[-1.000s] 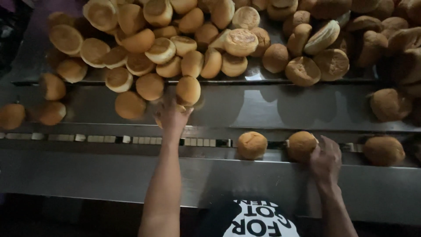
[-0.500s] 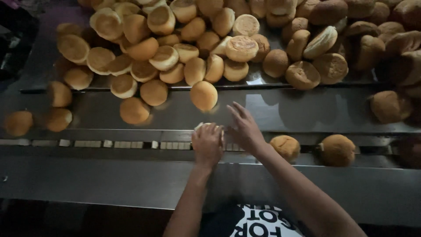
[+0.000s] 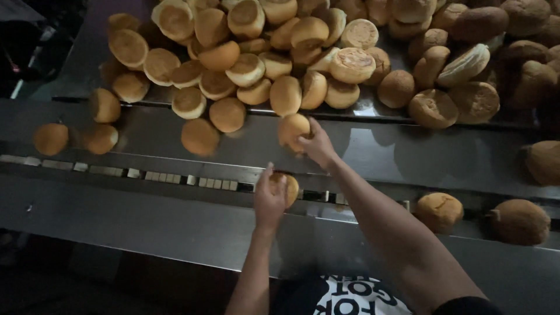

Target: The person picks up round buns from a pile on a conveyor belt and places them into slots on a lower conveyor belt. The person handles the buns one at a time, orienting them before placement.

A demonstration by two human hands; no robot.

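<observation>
Steel counter carries heaped buns at twelve o'clock; left hand cups one bun, right hand grips another bun.

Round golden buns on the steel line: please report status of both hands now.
Left hand grips round golden bun on narrow chain track. Right hand grasps second golden bun below bun pile. Nothing blocking.

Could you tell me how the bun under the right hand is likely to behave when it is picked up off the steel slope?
The bun looks round and domed, so it may roll down the sloped steel surface. It is probably light and soft, so the right hand could dent it.
</observation>
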